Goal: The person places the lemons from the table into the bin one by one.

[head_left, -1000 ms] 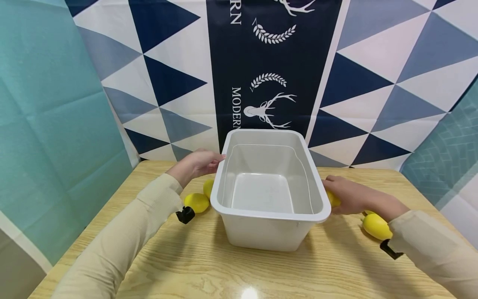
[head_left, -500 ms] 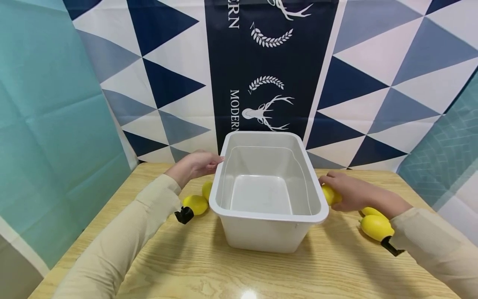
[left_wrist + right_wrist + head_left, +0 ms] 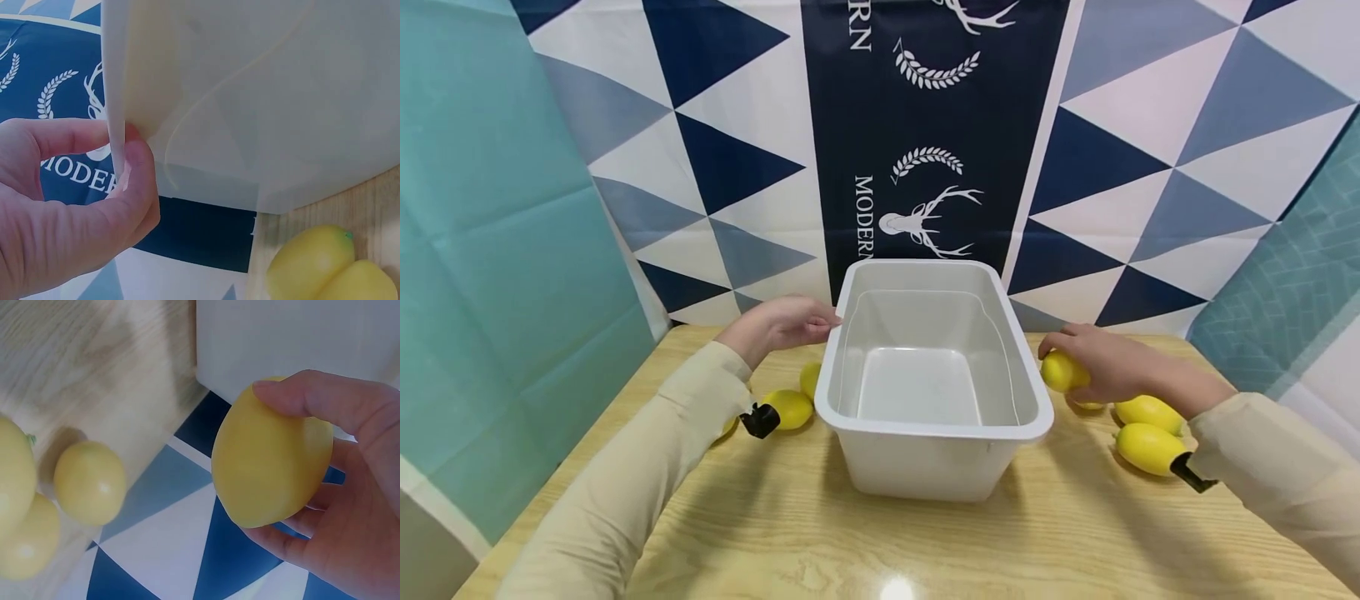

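Note:
A white plastic bin (image 3: 932,430) stands on the wooden table with nothing inside it. My left hand (image 3: 788,323) pinches the bin's left rim between thumb and fingers, as the left wrist view shows closely. On the bin's other side, my right hand (image 3: 1108,362) holds a lemon (image 3: 272,462), thumb on top and fingers beneath. That lemon is off the table, beside the bin's right wall. More lemons (image 3: 1150,448) lie on the table under the right forearm, one of them partly hidden by the hand. Left of the bin rest other lemons (image 3: 790,408), partly covered by the left wrist.
The wooden table (image 3: 820,542) extends in front of the bin. A patterned cloth (image 3: 917,125) with triangles and deer prints hangs close behind the bin. Teal cloth (image 3: 512,250) covers the left side, and another teal panel (image 3: 1285,267) is at the right.
My right hand has lifted the lemon a little, up and away from the bin's side, so more lemons show beneath it. My left hand stays at the rim. The head view has shifted slightly.

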Demonstrator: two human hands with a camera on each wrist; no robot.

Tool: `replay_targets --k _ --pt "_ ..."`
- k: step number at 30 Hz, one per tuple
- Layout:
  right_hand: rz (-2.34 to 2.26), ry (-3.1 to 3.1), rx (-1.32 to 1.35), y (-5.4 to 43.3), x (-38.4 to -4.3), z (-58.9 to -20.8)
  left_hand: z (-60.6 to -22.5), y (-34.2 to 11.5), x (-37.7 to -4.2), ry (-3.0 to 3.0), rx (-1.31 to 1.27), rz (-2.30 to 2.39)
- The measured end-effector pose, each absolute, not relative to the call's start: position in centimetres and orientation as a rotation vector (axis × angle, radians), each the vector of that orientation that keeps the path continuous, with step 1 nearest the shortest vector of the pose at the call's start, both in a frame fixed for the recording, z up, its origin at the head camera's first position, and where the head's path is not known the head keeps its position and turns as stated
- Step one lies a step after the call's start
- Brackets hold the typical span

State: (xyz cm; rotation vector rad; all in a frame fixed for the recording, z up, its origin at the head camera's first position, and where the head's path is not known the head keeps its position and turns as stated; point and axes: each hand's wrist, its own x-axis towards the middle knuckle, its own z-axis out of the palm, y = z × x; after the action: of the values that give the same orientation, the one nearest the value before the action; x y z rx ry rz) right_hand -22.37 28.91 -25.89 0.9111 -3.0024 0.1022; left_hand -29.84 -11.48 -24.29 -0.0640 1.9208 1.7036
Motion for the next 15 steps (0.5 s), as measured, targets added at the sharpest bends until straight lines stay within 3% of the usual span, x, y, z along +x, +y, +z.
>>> replay_targets --k 15 --pt "0.078 -2.975 0.865 28.8 -21.5 -24.2 -24.1 -11.2 -29.4 1.879 -0.141 1.781"
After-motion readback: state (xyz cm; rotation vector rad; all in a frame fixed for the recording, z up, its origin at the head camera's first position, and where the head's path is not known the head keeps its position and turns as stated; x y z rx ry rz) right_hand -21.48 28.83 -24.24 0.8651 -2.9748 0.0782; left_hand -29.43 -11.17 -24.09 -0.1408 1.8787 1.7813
